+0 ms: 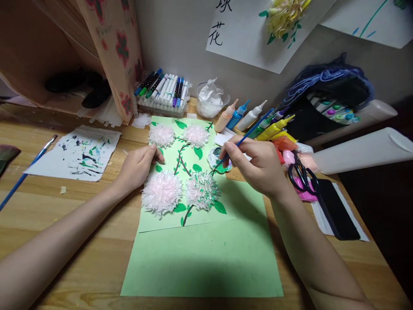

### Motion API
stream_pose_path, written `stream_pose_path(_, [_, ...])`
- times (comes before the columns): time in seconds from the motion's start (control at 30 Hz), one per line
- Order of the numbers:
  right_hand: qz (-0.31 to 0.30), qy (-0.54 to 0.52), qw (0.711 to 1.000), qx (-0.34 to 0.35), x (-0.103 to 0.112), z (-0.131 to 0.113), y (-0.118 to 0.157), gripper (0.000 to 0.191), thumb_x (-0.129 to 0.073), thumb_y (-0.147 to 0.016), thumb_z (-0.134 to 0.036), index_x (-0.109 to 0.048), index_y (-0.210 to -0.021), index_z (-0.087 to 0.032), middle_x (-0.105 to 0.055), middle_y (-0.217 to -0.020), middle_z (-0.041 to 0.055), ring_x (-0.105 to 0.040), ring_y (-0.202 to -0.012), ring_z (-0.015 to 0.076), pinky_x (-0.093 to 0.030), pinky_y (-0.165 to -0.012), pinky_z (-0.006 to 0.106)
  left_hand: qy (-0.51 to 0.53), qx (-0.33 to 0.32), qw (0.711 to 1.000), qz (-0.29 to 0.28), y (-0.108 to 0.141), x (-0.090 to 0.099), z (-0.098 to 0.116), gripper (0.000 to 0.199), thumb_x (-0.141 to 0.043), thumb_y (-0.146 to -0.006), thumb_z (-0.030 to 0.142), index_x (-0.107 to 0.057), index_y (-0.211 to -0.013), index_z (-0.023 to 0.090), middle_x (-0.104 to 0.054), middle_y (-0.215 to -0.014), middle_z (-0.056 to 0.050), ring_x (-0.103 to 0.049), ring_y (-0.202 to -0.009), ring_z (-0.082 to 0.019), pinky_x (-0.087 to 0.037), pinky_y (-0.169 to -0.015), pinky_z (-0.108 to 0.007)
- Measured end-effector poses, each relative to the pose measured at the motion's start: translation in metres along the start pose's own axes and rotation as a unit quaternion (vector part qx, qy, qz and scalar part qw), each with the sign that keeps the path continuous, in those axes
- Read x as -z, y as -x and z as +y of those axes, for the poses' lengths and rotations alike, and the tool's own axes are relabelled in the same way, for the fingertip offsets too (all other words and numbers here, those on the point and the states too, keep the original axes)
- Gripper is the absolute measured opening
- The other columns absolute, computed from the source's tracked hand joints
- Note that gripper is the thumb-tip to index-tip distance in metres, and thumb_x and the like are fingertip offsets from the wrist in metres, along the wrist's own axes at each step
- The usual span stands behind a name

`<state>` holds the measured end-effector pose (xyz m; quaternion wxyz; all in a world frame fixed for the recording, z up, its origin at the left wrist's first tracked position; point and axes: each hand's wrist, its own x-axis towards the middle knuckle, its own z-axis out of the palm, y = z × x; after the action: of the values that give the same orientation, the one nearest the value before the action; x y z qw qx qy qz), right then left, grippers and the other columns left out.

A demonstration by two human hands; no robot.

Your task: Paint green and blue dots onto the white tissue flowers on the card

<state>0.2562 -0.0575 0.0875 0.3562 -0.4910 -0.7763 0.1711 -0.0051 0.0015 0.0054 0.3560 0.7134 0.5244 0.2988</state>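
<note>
My right hand [254, 163] grips a blue-handled paintbrush [256, 125], its tip close to a ruffled paper flower [204, 190] dabbed with green paint. A second pale pink flower [162, 192] lies to its left, and two more sit above on the same light green sheet [155, 224], among painted green leaves and dark stems. My left hand [138, 165] rests at the sheet's left edge, fingers curled, thumb against the forefinger; whether it pinches anything is hidden. A small paint palette [215, 158] with green and purple smears lies partly behind my right hand.
A larger green sheet [200, 267] lies beneath. Left are a paint-stained paper [85, 150] and another brush [26, 172]. Behind stand markers [166, 90], a bowl of tissue [211, 101] and paint bottles [237, 115]. Scissors [301, 176] and a phone [338, 211] lie right.
</note>
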Motion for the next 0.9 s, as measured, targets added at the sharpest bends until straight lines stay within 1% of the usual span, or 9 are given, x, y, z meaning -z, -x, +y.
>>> stream_pose_path(0.17, [-0.043, 0.054, 0.997, 0.019, -0.008, 0.002, -0.001, 0.042, -0.043, -0.101, -0.035, -0.060, -0.067, -0.018, -0.063, -0.062, 0.0005, -0.057, -0.055, 0.0108, -0.040, -0.057, 0.025, -0.004, 0.001, 1.000, -0.001, 0.000, 0.000, 0.000, 0.051, -0.030, -0.097, 0.045, -0.065, -0.070, 0.020, -0.071, -0.076, -0.005, -0.061, -0.073, -0.019, -0.046, -0.073, -0.030])
stream_pose_path(0.37, [-0.073, 0.071, 0.995, 0.020, -0.014, 0.003, 0.000, 0.037, -0.042, -0.101, -0.032, -0.059, -0.071, -0.018, -0.060, -0.059, -0.0007, -0.053, -0.052, 0.0107, -0.037, -0.057, 0.025, -0.002, -0.009, 1.000, 0.001, 0.000, 0.000, -0.001, 0.051, -0.031, -0.098, 0.044, -0.065, -0.069, 0.020, -0.070, -0.075, -0.004, -0.061, -0.072, -0.018, -0.044, -0.072, -0.029])
stream_pose_path(0.53, [-0.067, 0.099, 0.993, 0.025, -0.015, 0.005, 0.000, 0.035, -0.043, -0.100, -0.030, -0.059, -0.071, -0.018, -0.060, -0.059, 0.0000, -0.052, -0.052, 0.0113, -0.036, -0.057, 0.026, 0.001, -0.010, 1.000, -0.002, -0.001, -0.001, -0.001, 0.050, -0.031, -0.098, 0.044, -0.065, -0.070, 0.020, -0.070, -0.076, -0.005, -0.060, -0.072, -0.019, -0.044, -0.072, -0.029])
stream_pose_path(0.67, [-0.055, 0.090, 0.994, 0.032, -0.013, 0.002, 0.000, 0.035, -0.043, -0.101, -0.029, -0.059, -0.071, -0.018, -0.061, -0.060, 0.0000, -0.054, -0.053, 0.0112, -0.037, -0.058, 0.025, 0.003, -0.008, 1.000, -0.004, -0.001, -0.001, -0.001, 0.051, -0.031, -0.098, 0.044, -0.065, -0.069, 0.020, -0.070, -0.075, -0.004, -0.059, -0.073, -0.019, -0.043, -0.073, -0.029])
stream_pose_path(0.9, [-0.065, 0.097, 0.992, 0.038, -0.016, 0.005, 0.000, 0.034, -0.044, -0.100, -0.027, -0.059, -0.072, -0.018, -0.061, -0.059, -0.0003, -0.054, -0.052, 0.0107, -0.036, -0.056, 0.025, 0.014, -0.002, 1.000, -0.003, 0.000, -0.001, -0.002, 0.050, -0.031, -0.098, 0.044, -0.065, -0.070, 0.021, -0.070, -0.076, -0.005, -0.059, -0.074, -0.019, -0.043, -0.073, -0.030])
